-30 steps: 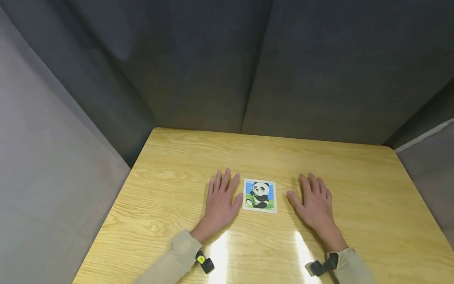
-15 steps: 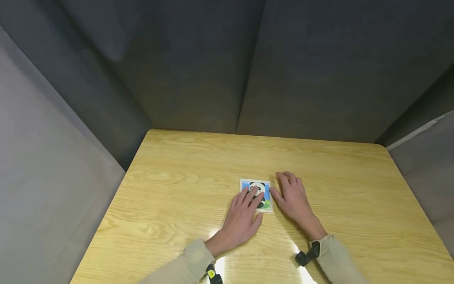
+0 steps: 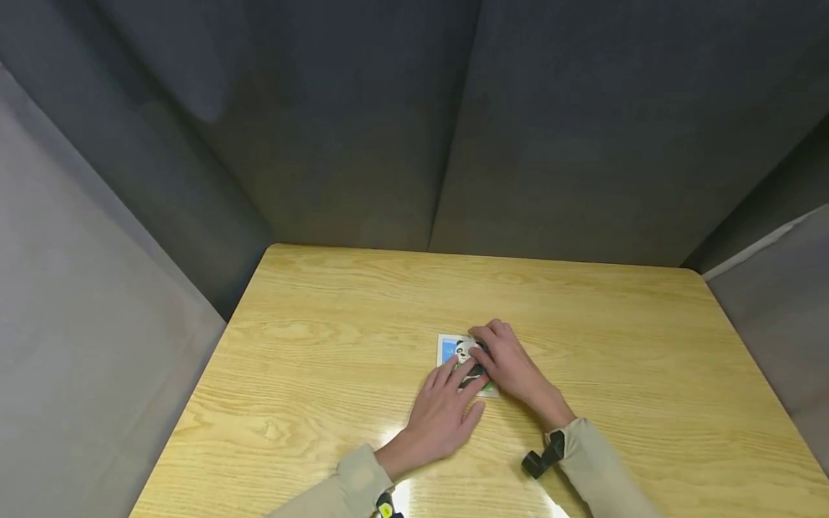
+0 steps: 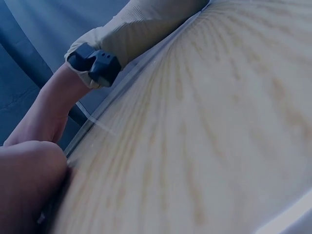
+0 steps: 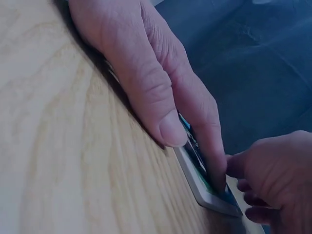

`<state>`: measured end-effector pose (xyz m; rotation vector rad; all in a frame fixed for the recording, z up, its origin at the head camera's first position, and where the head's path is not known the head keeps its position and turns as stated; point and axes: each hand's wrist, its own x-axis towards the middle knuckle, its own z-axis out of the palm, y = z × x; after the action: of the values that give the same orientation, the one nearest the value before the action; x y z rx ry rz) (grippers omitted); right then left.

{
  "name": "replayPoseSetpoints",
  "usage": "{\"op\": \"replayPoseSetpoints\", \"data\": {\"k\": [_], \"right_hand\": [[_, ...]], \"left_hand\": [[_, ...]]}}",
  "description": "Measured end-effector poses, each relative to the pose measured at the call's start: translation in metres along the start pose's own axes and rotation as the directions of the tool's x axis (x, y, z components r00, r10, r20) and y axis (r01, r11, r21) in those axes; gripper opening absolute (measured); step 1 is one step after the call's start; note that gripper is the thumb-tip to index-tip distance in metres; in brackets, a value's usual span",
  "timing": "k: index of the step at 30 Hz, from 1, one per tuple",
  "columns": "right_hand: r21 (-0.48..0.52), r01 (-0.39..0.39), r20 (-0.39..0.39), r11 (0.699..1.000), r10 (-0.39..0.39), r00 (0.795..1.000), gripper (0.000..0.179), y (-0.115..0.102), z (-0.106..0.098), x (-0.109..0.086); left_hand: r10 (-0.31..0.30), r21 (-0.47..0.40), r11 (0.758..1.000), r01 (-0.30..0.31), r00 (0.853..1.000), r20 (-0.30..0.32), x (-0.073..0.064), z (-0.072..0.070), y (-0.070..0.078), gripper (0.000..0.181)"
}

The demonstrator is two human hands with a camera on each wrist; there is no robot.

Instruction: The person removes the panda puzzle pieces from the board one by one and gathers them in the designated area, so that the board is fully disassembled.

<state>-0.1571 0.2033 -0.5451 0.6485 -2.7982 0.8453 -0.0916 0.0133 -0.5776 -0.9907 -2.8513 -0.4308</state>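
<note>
A flat square panda puzzle (image 3: 447,350) with a white border lies on the table. In the head view my left hand (image 3: 435,424) rests with straight, spread fingers over its lower left part. My right hand (image 3: 512,363) is at its right side, fingers bent over the upper right part. The right wrist view has the right thumb (image 5: 173,130) at the border of the puzzle (image 5: 197,183), the index finger apart from it and reaching onto the picture. My left hand (image 5: 285,178) is on the far side there. Fingers hide much of the panda.
The wood-grain table (image 3: 311,324) reaches back to dark grey curtains (image 3: 350,144). A lighter grey panel (image 3: 84,324) stands to the left, another (image 3: 784,309) to the right. Black wrist cameras (image 3: 544,455) sit at the sleeve cuffs.
My left hand has moved right from beside the puzzle onto its lower left part. My right hand has moved left to its upper right part, fingers now bent.
</note>
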Motion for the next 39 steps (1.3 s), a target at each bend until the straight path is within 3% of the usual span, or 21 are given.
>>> {"op": "replayPoseSetpoints", "data": {"k": [5, 9, 17, 29, 33, 39], "right_hand": [[0.121, -0.005, 0.086, 0.993, -0.005, 0.996, 0.024, -0.003, 0.004, 0.007], [0.144, 0.006, 0.11, 0.99, -0.022, 0.994, 0.023, -0.004, 0.004, 0.012], [0.136, 0.046, 0.119, 0.99, -0.062, 0.991, 0.018, -0.008, 0.003, 0.021], [0.07, -0.026, 0.123, 0.997, 0.017, 0.992, 0.016, -0.014, 0.01, 0.019], [0.022, -0.055, 0.113, 0.998, 0.052, 0.992, 0.017, -0.017, 0.012, 0.016], [0.001, -0.033, 0.077, 0.999, 0.033, 0.996, 0.018, -0.02, 0.015, 0.014]], "left_hand": [[0.003, 0.029, 1.0, -0.004, 1.0, 0.015, -0.001, -0.001, 0.003, 0.053], [0.007, 0.01, 1.0, -0.007, 0.999, 0.036, -0.002, -0.001, 0.005, 0.056], [0.038, 0.039, 0.998, -0.039, 0.998, 0.045, -0.006, -0.004, 0.006, 0.055], [0.065, 0.091, 0.994, -0.067, 0.998, 0.022, -0.009, -0.002, 0.006, 0.056], [0.066, 0.094, 0.993, -0.069, 0.997, 0.035, -0.01, -0.002, 0.008, 0.055], [0.053, 0.08, 0.995, -0.059, 0.996, 0.07, -0.012, -0.002, 0.009, 0.057]]}}
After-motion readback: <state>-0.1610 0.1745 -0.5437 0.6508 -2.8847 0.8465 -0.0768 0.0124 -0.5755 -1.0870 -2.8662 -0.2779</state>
